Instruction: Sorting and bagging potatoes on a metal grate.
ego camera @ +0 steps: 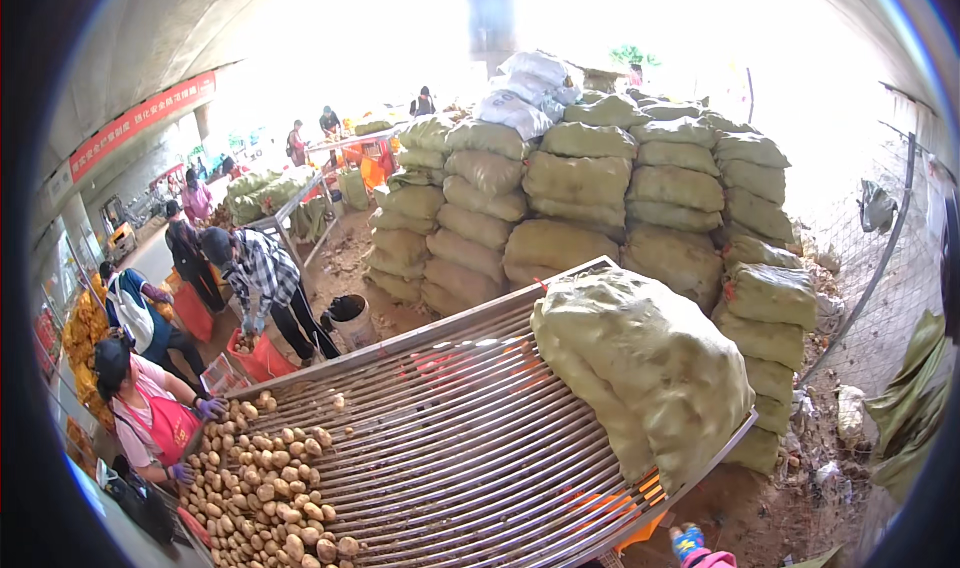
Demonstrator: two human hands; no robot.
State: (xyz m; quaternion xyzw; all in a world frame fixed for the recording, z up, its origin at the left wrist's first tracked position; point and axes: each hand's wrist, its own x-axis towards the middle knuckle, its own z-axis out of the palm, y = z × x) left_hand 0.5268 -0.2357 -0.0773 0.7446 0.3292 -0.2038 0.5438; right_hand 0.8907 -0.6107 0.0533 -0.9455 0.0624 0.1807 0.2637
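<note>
At the bottom edge, right of centre, my right hand (685, 538) shows in a blue patterned glove below a pink sleeve. It is beside the lower right end of a sloping slatted metal rack (450, 418), apart from it; its fingers are too small to read. My left hand is out of view. A large, bulging green woven sack (645, 365) lies on the rack's upper right part. Loose potatoes (262, 485) are heaped at the rack's lower left end, where a co-worker in a pink apron (169, 421) rests purple-gloved hands at the potatoes.
Behind the rack stand tall stacks of full green sacks (574, 185), with white sacks (525, 91) on top. A co-worker in a checked shirt (266, 268) bends over a red bag (262, 358) near a bucket (354, 324). A wire fence (855, 298) runs along the right.
</note>
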